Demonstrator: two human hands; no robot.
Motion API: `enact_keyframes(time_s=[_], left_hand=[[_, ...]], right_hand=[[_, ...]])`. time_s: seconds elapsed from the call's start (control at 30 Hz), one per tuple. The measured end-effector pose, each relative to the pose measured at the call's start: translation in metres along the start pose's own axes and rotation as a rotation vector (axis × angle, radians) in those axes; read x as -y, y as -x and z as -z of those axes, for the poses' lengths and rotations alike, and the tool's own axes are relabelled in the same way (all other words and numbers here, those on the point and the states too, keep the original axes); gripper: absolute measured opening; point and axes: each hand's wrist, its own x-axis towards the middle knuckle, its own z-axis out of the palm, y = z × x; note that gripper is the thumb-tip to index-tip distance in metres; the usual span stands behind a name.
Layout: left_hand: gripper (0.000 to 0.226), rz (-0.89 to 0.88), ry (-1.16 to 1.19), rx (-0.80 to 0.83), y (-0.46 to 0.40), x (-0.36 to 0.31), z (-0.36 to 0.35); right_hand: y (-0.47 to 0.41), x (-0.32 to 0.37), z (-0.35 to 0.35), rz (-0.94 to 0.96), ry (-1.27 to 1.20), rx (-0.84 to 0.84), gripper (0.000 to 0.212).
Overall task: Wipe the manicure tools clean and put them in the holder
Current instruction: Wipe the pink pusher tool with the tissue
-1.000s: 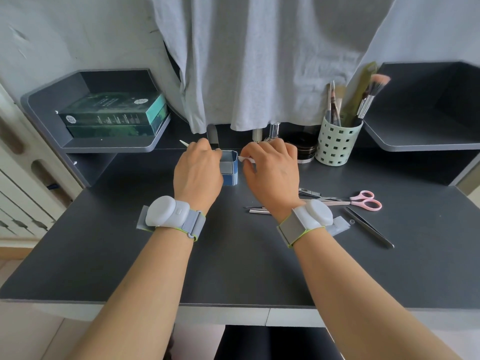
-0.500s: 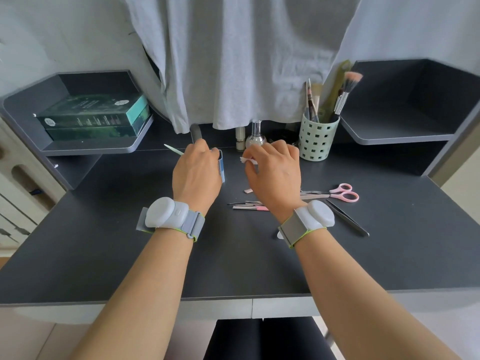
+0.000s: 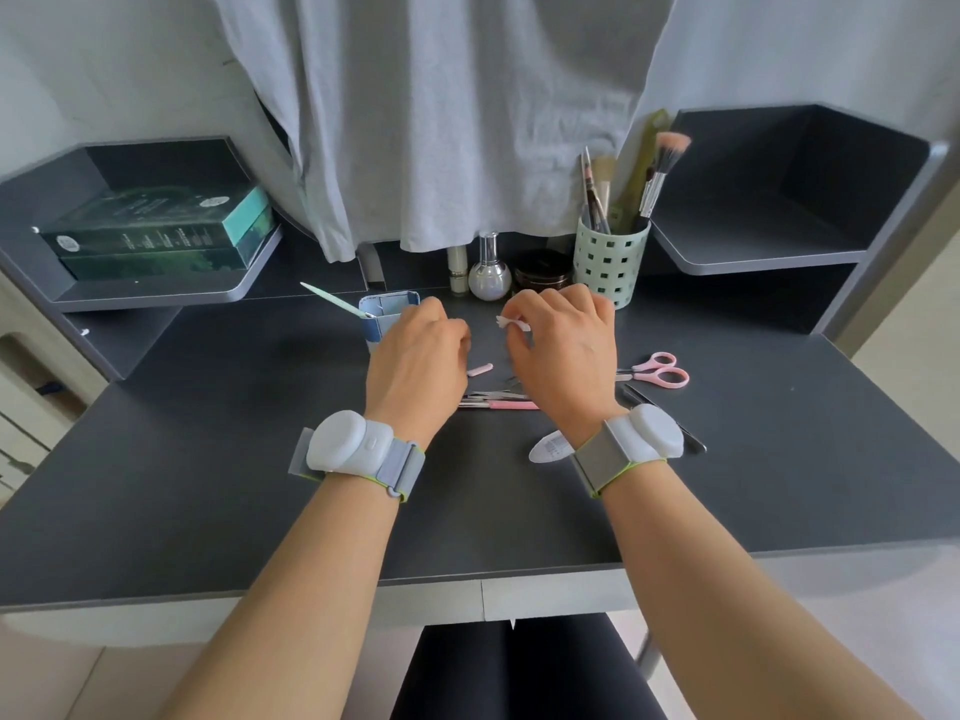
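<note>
A small blue holder [image 3: 385, 315] stands at the back of the dark desk [image 3: 208, 459], with a pale green nail file [image 3: 332, 300] leaning out of it to the left. My left hand [image 3: 415, 356] hovers just right of the holder, fingers loosely curled down, with nothing seen in it. A small white wipe [image 3: 511, 323] is pinched between the fingertips of my right hand [image 3: 563, 350]. Between and below the hands lie thin pink-handled tools [image 3: 498, 403] and a small pink cap [image 3: 479, 370]. Pink scissors [image 3: 657, 370] lie to the right, and a dark slim tool [image 3: 636, 396] runs under my right wrist.
A green perforated cup [image 3: 610, 265] with brushes stands behind my right hand. Small bottles [image 3: 488, 275] and a dark jar [image 3: 543, 272] line the back under a hanging grey cloth [image 3: 441, 122]. Green boxes [image 3: 156, 233] sit on the left shelf. A white packet [image 3: 550, 447] lies by my right wrist.
My left hand has let go of the blue holder and drawn back to its right. The holder now stands free with the file in it. My right hand still pinches the wipe.
</note>
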Motion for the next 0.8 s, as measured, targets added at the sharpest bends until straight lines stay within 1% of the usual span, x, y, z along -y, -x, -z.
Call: enact_keyframes(time_s=[0.3,0.5,0.8], left_hand=[[0.015,-0.05,0.049,0.163,0.008,-0.016,-0.01],[0.012,-0.075,0.017,0.212,0.009,-0.021,-0.013],[0.016,-0.129,-0.013,0.25,0.009,-0.02,-0.012]], right_hand=[[0.008,-0.016,0.009,-0.017,0.052,0.022,0.009],[0.012,-0.02,0.012,-0.036,0.048,0.037,0.01],[0.017,-0.024,0.014,-0.054,0.045,0.043,0.01]])
